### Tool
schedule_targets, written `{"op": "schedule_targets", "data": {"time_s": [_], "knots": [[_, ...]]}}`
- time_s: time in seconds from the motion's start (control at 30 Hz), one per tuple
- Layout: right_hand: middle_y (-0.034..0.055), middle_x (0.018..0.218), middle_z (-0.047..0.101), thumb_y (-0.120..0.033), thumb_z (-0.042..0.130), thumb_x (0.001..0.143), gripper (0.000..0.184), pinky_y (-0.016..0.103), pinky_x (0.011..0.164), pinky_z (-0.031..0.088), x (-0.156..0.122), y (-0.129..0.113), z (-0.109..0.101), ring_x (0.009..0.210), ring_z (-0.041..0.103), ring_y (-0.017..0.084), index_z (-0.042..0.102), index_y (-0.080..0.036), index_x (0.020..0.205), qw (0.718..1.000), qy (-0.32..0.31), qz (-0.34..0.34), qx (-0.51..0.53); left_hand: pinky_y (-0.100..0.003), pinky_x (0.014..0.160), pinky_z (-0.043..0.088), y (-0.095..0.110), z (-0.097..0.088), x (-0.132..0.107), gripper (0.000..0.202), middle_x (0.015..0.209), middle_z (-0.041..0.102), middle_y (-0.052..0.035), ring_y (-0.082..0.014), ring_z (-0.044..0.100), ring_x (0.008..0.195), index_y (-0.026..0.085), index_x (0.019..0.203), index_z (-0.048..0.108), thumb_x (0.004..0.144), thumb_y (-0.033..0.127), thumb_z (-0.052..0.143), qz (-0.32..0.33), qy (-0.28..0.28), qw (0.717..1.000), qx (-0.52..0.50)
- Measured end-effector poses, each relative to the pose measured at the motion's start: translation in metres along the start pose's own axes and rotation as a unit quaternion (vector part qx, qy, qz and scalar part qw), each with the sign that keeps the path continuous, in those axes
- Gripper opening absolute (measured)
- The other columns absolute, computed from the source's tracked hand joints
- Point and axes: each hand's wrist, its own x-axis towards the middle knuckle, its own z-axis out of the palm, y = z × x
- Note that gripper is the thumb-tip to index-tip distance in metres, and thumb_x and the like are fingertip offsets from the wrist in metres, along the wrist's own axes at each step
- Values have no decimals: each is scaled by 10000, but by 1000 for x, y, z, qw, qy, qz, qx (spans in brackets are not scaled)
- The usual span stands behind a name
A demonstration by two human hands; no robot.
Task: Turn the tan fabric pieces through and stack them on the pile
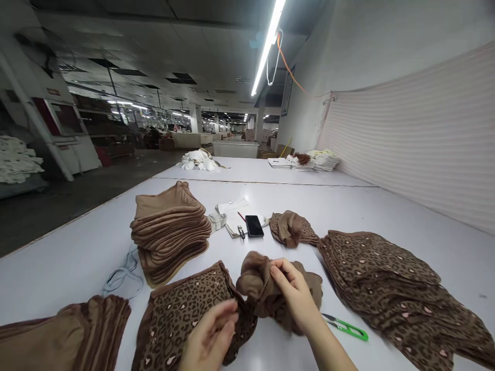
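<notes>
My right hand [296,291] pinches a crumpled brown cloth piece [266,288] between thumb and fingers, just above the table. My left hand [214,332] is slightly blurred, with loosely curled fingers apart and nothing visible in them. It hovers over the right edge of a leopard-print fabric stack [185,304], partly covering it. Green-handled thread snips [346,327] lie right of my right wrist. Farther right spreads a larger pile of leopard-print pieces [382,278]. Behind the held cloth sits a small leopard-print pile [309,232] with a crumpled brown piece [290,226] on top.
A tall stack of folded brown pieces [170,237] stands left, near a pale blue strap [124,275]. More brown pieces [46,340] lie front left. A phone [254,225] and papers [234,219] lie mid-table. White cloth heaps [199,161] sit farther back. A striped curtain [417,134] borders the right.
</notes>
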Motion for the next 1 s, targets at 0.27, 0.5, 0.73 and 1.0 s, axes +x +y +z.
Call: {"op": "schedule_targets", "data": {"time_s": [0.27, 0.5, 0.73, 1.0], "knots": [[-37, 742, 444, -465, 484, 932, 274, 232, 624, 367, -23, -11, 49, 690, 416, 130, 490, -210, 832, 979, -99, 66, 167, -308, 754, 537, 11, -2, 5, 274, 900, 752, -32, -261, 670, 990, 224, 885, 649, 665, 317, 784, -108, -44, 972, -202], [-47, 750, 411, -470, 625, 852, 294, 213, 596, 305, -20, -21, 34, 696, 362, 115, 487, -210, 870, 935, -181, 152, 263, -331, 878, 516, 18, -36, -3, 313, 992, 760, -59, -282, 635, 1078, 193, 946, 703, 679, 324, 801, -49, 62, 986, -147], [-23, 759, 503, -400, 673, 804, 327, 223, 588, 329, -20, -28, 36, 643, 440, 102, 630, -186, 1049, 868, -333, 185, 317, -370, 981, 502, 21, -61, -3, 195, 1054, 763, -87, -225, 661, 1088, 160, 1041, 682, 887, 138, 564, -86, 172, 939, -285], [23, 875, 563, -177, 549, 827, 53, 291, 712, 372, -25, -48, 64, 816, 510, 185, 567, -203, 869, 975, -222, -7, 3, -461, 980, 496, 14, -64, 7, 255, 1068, 757, -96, -250, 652, 1116, 204, 1159, 595, 930, 287, 517, -120, 273, 935, -193]]}}
